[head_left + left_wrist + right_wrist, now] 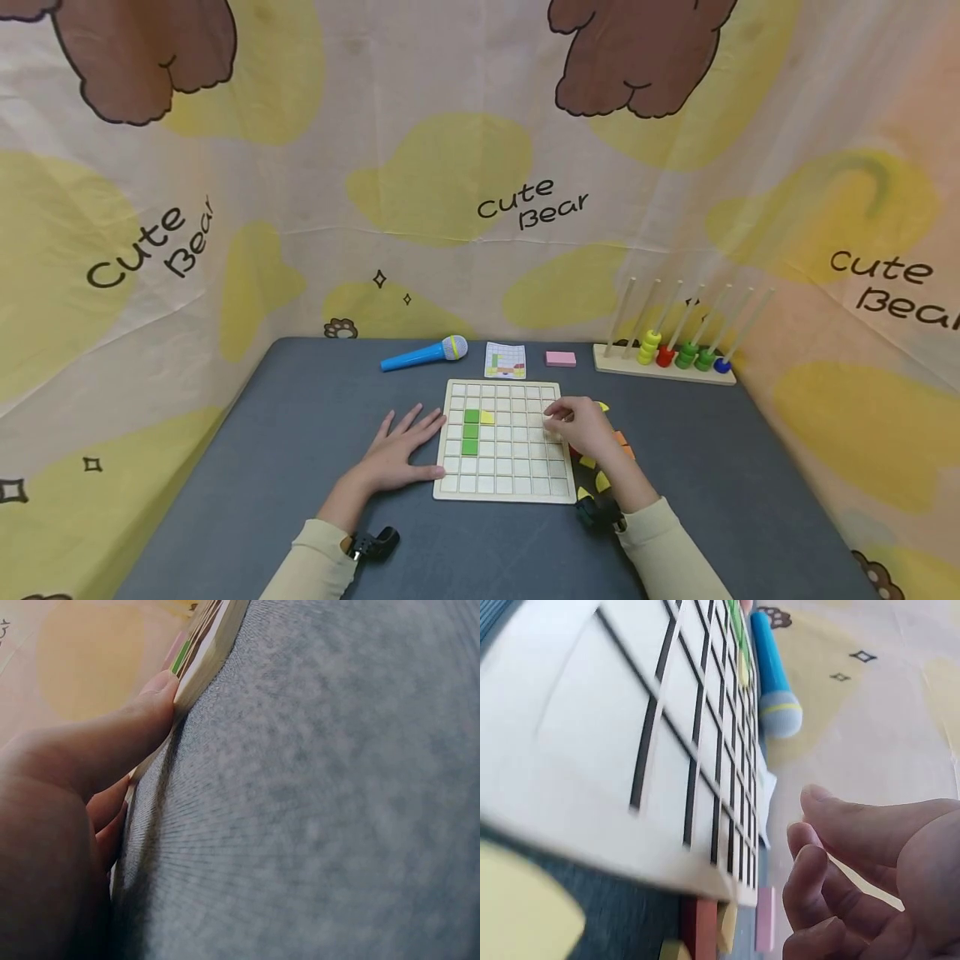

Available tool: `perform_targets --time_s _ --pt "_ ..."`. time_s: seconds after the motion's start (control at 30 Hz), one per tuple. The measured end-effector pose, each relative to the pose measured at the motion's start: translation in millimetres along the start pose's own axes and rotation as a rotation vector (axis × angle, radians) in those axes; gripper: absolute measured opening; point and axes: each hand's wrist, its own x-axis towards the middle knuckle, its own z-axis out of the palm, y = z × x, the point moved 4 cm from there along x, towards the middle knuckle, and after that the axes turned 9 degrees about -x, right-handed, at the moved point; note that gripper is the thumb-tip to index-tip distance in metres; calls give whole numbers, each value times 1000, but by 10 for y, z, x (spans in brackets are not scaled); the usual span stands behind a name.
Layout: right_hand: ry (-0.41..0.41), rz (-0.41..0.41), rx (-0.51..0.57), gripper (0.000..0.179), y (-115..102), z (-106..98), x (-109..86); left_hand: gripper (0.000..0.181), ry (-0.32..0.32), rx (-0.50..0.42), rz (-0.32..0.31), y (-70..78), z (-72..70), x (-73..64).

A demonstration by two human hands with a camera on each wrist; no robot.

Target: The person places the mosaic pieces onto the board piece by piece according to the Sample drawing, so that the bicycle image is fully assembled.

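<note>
A pale gridded board (521,467) lies on the table, with a column of three green tiles (470,431) and one yellow piece (487,417) beside the top one. My left hand (393,460) is spread at the board's left edge; its thumb (142,724) touches the rim. Above the board's right side hovers my right hand (581,427). In the right wrist view its fingers (810,874) are loosely bent, with thumb and forefinger tips close together and nothing visible between them. Yellow pieces (603,482) and orange pieces (621,438) lie right of the board, partly hidden by that arm.
Behind the board are a blue toy microphone (416,357), a printed pattern card (506,361) and a pink block (560,358). A peg abacus (660,365) with coloured beads stands at the back right. Patterned cloth (435,183) hangs behind the dark table (480,550).
</note>
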Motion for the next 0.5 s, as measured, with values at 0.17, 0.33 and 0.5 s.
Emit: perform_targets --time_s 0.17,0.33,0.5 --pt "7 41 -21 16 150 -79 -27 93 3 1 -9 -5 -4 -10" --pt "2 77 -7 19 242 -131 -66 92 -2 1 -11 5 -9 -15" --pt "-9 98 -53 21 316 -157 -83 92 -3 1 -3 13 -11 -14"
